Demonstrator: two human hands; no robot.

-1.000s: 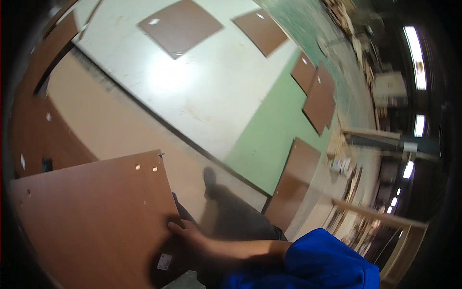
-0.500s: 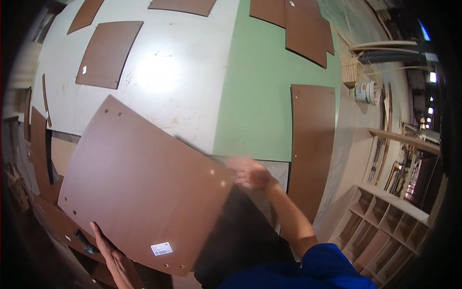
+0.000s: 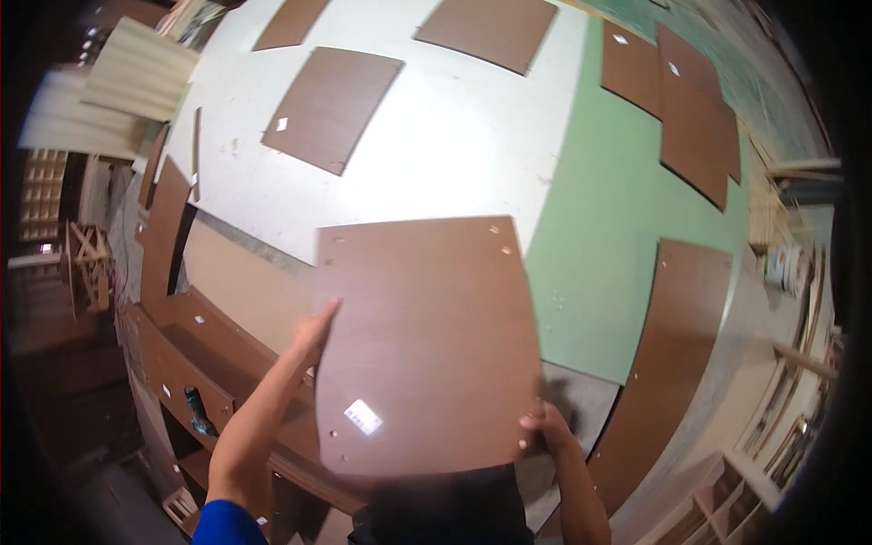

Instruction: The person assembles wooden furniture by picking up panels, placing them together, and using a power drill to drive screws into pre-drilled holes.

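A brown wooden panel (image 3: pixel 427 327), with drilled holes near its corners and a white label (image 3: pixel 364 417) at its lower left, is held up in front of me. My left hand (image 3: pixel 320 329) grips its left edge, thumb on the face and fingers hidden behind. On the lower right edge my right hand (image 3: pixel 549 425) holds the panel, its thumb over the front. Below and to the left stands a brown cabinet piece (image 3: pixel 182 377), and a dark power drill (image 3: pixel 197 411) rests on it.
Several brown panels, one of them labelled (image 3: pixel 332 109), lie on the white and green board surface (image 3: pixel 436 136). A long brown panel (image 3: pixel 677 336) lies at the right. Beyond it are a white bucket (image 3: pixel 785 269) and a light wooden shelf unit (image 3: pixel 727 500).
The panel has turned clockwise and moved right, now more upright. My right hand, blurred near its right corner before, has come down to hold the lower right edge. The view has shifted left.
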